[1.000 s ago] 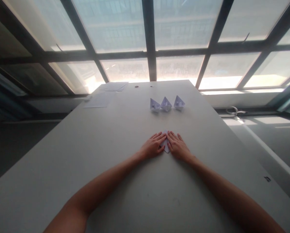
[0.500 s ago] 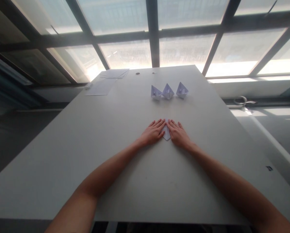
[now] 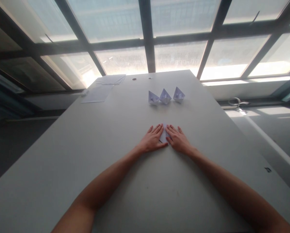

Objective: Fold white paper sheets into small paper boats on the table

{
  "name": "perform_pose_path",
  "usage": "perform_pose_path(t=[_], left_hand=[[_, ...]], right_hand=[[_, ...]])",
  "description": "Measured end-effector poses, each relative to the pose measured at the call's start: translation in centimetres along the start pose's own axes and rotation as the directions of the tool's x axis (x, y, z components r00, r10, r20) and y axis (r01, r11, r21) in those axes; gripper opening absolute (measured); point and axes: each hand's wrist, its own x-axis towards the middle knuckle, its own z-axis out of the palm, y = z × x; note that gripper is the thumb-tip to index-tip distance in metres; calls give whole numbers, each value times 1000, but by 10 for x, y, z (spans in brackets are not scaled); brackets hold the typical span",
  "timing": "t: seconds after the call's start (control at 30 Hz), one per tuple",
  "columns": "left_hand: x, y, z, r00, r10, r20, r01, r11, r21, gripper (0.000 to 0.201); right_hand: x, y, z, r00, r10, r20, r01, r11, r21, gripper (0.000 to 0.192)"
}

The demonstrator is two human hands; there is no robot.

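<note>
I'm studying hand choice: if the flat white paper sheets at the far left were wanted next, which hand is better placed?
Probably the left hand: it lies nearer the flat white paper sheets, while the right hand would reach across. Both rest on the folded white paper.

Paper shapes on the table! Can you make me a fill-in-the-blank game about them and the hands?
1. On the table, ____ paper shapes stand beyond the hands.
2. The left hand and the right hand both touch one folded piece of ____.
3. From where the person sits, the flat sheets lie to the ____ of the standing shapes.

Missing words: three; paper; left.
</note>
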Motion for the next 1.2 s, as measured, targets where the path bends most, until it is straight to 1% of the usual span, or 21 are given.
perform_pose_path(t=[0.13, 0.27, 0.33, 0.37, 0.43, 0.5, 0.53, 0.6, 0.67, 0.73, 0.8, 0.93, 1.0, 1.1, 1.2], left_hand=[[0, -2, 1, 1000, 2, 5, -2, 1000, 5, 97], [0, -2, 2, 1000, -10, 7, 10, 1000, 4, 96], [0, -1, 2, 1000, -16, -5, 16, 1000, 1, 92], [-1, 0, 2, 1000, -21, -15, 21, 1000, -2, 90], [-1, 0, 3, 999, -33, -33, 33, 999, -13, 84], [-1, 0, 3, 998, -39, -41, 38, 999, -22, 79], [-1, 0, 4, 998, -38, -40, 37, 999, -21, 78], [-1, 0, 4, 999, -34, -32, 34, 999, -14, 80], [-1, -1, 4, 999, -32, -26, 32, 999, -8, 83], [-1, -1, 3, 999, -29, -25, 28, 1000, -7, 84], [-1, -1, 2, 999, -24, -24, 24, 1000, -7, 85], [-3, 0, 0, 999, -22, -24, 22, 1000, -8, 88], [-3, 1, 0, 999, -17, -29, 17, 1000, -8, 91], [-4, 2, -1, 1000, -10, -29, 10, 1000, -4, 98], [-4, 3, -2, 1000, -7, -11, 7, 1000, 5, 104]], right_hand=[[1, 8, 4, 992, 120, -40, -121, 992, -20, 55], [3, 12, 3, 967, 202, -154, -199, 979, 37, 55], [4, 9, 0, 958, 195, -211, -182, 980, 80, 55], [4, 7, -1, 963, 161, -217, -145, 985, 90, 55], [3, 2, -3, 983, 54, -175, -41, 996, 81, 57], [2, -2, -2, 995, -12, -100, 17, 999, 50, 60], [1, -3, -1, 997, -7, -72, 10, 999, 34, 60], [-1, -3, 4, 997, 49, -55, -49, 999, 4, 58], [-2, -1, 9, 991, 109, -74, -110, 994, -15, 56], [-2, 2, 11, 985, 136, -103, -139, 990, -19, 54], [-1, 7, 9, 984, 134, -117, -135, 991, -1, 55], [1, 14, -2, 985, 123, -121, -112, 989, 91, 55], [0, 15, -7, 994, 57, -96, -48, 995, 90, 55], [-3, 15, -11, 996, -86, -12, 86, 996, 29, 67], [-5, 16, -12, 992, -117, 38, 117, 993, -5, 73]])
